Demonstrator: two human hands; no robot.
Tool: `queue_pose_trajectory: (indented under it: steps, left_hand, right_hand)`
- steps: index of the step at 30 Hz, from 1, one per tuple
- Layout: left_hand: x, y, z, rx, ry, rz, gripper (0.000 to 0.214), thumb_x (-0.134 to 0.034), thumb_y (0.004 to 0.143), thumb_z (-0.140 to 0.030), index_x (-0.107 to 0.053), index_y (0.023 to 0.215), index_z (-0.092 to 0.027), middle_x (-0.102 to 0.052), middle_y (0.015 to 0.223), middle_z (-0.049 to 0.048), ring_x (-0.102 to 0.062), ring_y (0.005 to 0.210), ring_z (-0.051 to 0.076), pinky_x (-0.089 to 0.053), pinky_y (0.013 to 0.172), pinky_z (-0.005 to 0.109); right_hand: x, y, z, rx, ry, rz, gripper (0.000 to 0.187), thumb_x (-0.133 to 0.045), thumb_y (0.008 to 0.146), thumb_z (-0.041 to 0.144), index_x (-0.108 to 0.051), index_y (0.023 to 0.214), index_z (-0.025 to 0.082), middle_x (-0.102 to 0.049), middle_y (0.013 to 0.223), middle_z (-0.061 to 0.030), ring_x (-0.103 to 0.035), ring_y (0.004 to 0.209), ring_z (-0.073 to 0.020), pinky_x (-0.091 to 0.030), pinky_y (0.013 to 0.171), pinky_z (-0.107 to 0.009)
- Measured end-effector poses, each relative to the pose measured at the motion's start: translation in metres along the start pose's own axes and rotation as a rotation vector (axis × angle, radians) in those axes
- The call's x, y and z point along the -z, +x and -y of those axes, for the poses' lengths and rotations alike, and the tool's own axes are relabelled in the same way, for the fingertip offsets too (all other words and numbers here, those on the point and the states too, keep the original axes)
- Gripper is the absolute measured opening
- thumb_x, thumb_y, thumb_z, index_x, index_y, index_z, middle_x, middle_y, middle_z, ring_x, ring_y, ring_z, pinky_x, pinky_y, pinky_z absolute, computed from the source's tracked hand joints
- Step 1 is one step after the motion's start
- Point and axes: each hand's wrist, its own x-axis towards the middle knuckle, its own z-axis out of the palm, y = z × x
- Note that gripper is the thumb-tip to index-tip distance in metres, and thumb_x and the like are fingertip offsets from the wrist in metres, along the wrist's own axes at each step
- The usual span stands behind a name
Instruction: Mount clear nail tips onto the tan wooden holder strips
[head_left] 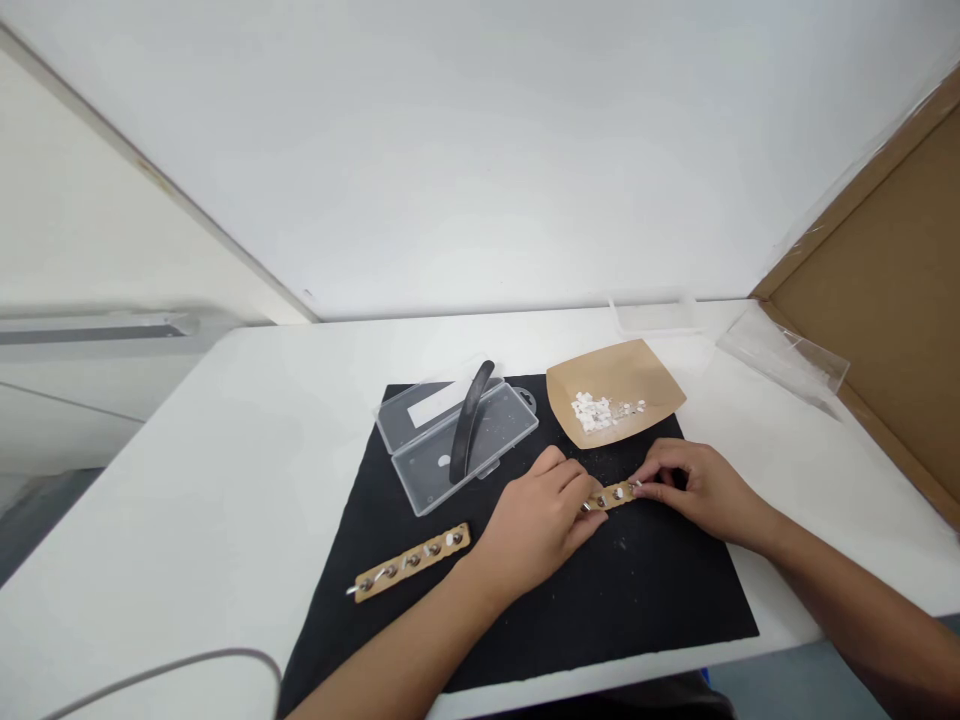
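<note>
Both my hands rest on a black mat [637,590] and pinch the two ends of a short tan strip [616,494] with small metal studs in it. My left hand [544,520] grips the strip's left end, fingers curled. My right hand [694,488] pinches the right end, where a tiny white piece shows at the fingertips. A second, longer tan strip [411,562] with several studs lies on the mat to the left, untouched. Just beyond my hands stands a brown paper tray [637,372] holding a heap of small white pieces [596,411].
A clear plastic case [420,465] lies open on the mat's far left with a dark curved tool [469,420] lying across it. Clear plastic packaging [784,355] and a brown cardboard panel [892,300] are at the right. A grey cable [172,668] crosses the white table [225,450] at front left.
</note>
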Motion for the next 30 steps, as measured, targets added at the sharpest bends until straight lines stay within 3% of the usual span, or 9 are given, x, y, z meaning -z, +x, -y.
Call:
queue_pose_trajectory:
  steps: [18,30]
  left_hand:
    - [-0.001,0.001,0.002,0.015,-0.003,0.005,0.017,-0.08,0.097,-0.03,-0.067,0.103,-0.021,-0.074,0.1,0.0045,-0.063,0.096,0.025,-0.056,0.078,0.036]
    - [0.008,0.0,0.004,-0.023,0.036,0.019,0.013,-0.076,0.099,-0.03,-0.067,0.104,-0.022,-0.072,0.096,0.0047,-0.061,0.094,0.024,-0.054,0.075,0.035]
  right_hand:
    - [0.0,-0.002,0.005,0.045,-0.106,0.007,0.014,-0.075,0.099,0.043,-0.082,0.103,0.031,-0.07,0.091,-0.0017,-0.063,0.073,-0.0157,-0.05,0.067,-0.03]
    - [0.042,-0.008,-0.008,0.099,-0.329,-0.016,0.024,-0.077,0.095,0.044,-0.077,0.116,0.034,-0.073,0.107,-0.0044,-0.068,0.083,-0.0218,-0.057,0.075,-0.037]
